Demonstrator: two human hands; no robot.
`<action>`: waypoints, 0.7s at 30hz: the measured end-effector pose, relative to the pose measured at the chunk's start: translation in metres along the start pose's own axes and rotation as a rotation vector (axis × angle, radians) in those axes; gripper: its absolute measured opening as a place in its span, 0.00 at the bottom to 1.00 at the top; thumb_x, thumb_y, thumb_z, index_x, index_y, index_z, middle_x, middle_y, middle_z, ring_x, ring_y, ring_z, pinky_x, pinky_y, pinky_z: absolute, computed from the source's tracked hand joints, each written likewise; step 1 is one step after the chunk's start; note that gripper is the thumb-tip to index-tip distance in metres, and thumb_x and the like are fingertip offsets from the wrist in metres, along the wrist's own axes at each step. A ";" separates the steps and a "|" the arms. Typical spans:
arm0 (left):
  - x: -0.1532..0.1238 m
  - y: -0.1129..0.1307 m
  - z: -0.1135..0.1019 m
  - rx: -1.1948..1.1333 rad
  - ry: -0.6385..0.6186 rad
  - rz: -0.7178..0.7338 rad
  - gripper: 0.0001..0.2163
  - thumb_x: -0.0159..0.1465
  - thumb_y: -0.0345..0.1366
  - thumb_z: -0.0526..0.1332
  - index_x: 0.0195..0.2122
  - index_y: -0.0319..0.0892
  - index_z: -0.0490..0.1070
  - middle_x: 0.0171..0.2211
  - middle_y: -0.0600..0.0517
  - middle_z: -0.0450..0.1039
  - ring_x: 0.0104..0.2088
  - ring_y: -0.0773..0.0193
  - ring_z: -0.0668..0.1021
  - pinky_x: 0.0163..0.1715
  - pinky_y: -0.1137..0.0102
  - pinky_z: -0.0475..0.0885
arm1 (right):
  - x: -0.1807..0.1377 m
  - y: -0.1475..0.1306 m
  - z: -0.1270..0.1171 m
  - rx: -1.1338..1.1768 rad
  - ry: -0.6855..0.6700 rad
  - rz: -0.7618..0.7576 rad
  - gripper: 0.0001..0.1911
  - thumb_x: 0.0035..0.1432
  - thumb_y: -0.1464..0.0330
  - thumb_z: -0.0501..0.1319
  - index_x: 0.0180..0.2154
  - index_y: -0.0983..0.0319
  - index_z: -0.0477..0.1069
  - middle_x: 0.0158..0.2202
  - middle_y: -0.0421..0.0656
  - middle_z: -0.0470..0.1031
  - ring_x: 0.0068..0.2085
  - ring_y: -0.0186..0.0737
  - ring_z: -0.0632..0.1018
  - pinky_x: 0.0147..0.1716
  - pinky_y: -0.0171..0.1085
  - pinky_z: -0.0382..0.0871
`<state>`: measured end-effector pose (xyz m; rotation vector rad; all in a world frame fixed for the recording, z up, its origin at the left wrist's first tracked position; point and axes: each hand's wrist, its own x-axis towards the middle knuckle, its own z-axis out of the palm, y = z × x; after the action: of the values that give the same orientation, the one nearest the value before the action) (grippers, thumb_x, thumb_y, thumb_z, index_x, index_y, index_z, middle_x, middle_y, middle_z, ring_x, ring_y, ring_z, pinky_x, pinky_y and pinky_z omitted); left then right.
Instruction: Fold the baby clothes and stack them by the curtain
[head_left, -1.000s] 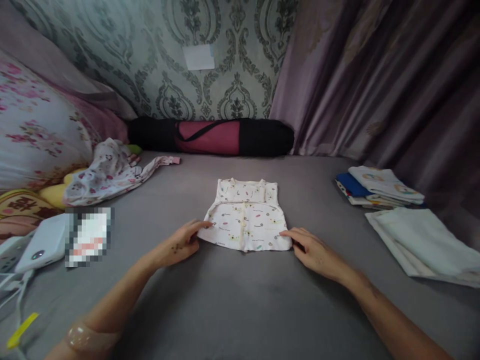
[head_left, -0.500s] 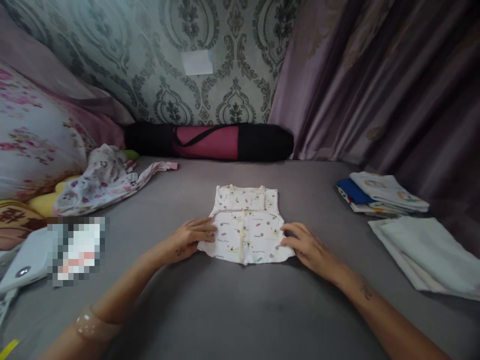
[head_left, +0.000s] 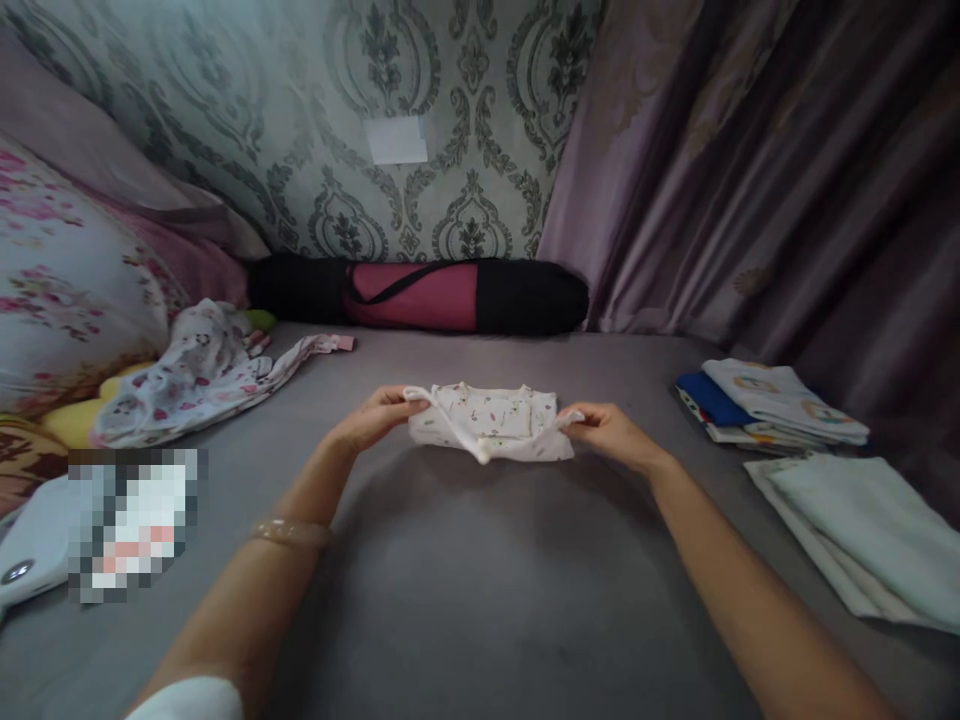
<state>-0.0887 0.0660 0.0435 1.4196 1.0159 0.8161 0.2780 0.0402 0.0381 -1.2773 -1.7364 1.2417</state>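
Note:
A small white baby shirt [head_left: 487,412] with a scattered print lies in front of me on the grey sheet [head_left: 510,600]. Its bottom edge is lifted and folded up toward the collar, sagging in the middle. My left hand [head_left: 382,415] pinches the lifted edge at its left corner. At the right corner my right hand [head_left: 604,430] has the same edge between thumb and fingers. The sleeves are tucked in across the upper part of the shirt.
Folded clothes [head_left: 780,400] and folded pale cloths [head_left: 862,530] lie at the right. A crumpled printed garment [head_left: 202,380] and a white device [head_left: 45,530] are on the left. A black and red long bag [head_left: 420,295] rests against the wall.
Both hands have taken hold of the shirt's lower corners and raised them away from me. The lower half, flat before, is now folding over the upper part.

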 end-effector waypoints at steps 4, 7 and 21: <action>0.036 -0.016 0.016 0.006 0.316 -0.123 0.23 0.49 0.50 0.68 0.37 0.35 0.76 0.30 0.47 0.77 0.31 0.60 0.77 0.31 0.69 0.69 | 0.043 0.038 0.008 -0.083 0.428 0.111 0.11 0.54 0.64 0.59 0.35 0.64 0.76 0.35 0.47 0.80 0.35 0.41 0.79 0.35 0.38 0.72; 0.047 -0.029 0.027 0.095 0.504 -0.176 0.23 0.49 0.52 0.67 0.33 0.34 0.74 0.27 0.47 0.75 0.31 0.58 0.77 0.28 0.70 0.67 | 0.058 0.059 0.014 -0.188 0.555 0.166 0.11 0.54 0.65 0.58 0.33 0.64 0.75 0.33 0.49 0.80 0.35 0.42 0.78 0.35 0.39 0.71; 0.054 -0.060 0.031 0.375 0.578 0.027 0.15 0.59 0.44 0.56 0.37 0.37 0.73 0.29 0.48 0.74 0.30 0.62 0.74 0.27 0.73 0.66 | 0.043 0.052 0.029 -0.418 0.556 -0.077 0.13 0.56 0.69 0.51 0.39 0.60 0.73 0.32 0.42 0.76 0.33 0.40 0.75 0.36 0.36 0.66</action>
<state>-0.0470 0.1025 -0.0230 1.5449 1.6604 1.1329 0.2558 0.0759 -0.0221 -1.5846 -1.6410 0.4150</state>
